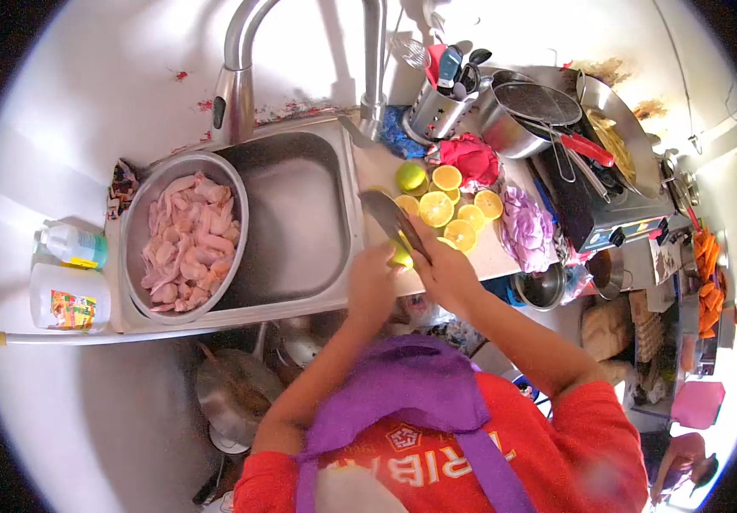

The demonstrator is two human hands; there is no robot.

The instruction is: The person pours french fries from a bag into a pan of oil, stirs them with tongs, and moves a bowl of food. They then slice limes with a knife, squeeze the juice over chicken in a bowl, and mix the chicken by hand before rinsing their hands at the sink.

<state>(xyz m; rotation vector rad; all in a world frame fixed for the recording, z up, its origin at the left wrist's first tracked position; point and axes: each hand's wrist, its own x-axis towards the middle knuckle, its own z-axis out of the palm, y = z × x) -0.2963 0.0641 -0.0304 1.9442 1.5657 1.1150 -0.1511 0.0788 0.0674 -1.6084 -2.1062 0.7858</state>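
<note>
My right hand (449,274) is closed around the handle of a knife (379,212), whose broad dark blade points up and left toward the sink's edge. Smeared by motion, my left hand (374,275) is close beside it, with a yellow-green citrus piece (401,257) right at its fingertips; its grip cannot be made out. Just beyond the knife lie several cut citrus halves (436,209), their yellow-orange flesh facing up. A whole green citrus fruit (411,177) rests behind them on the pale counter (375,162).
Left of my hands is a steel sink (296,214), with a basin (244,235) of raw chicken pieces (193,235) at its far side. A red plastic bag (468,162), purple bag (525,229), utensil holder (437,111) and stove (612,209) with pans stand right. A tall faucet (233,103) rises behind.
</note>
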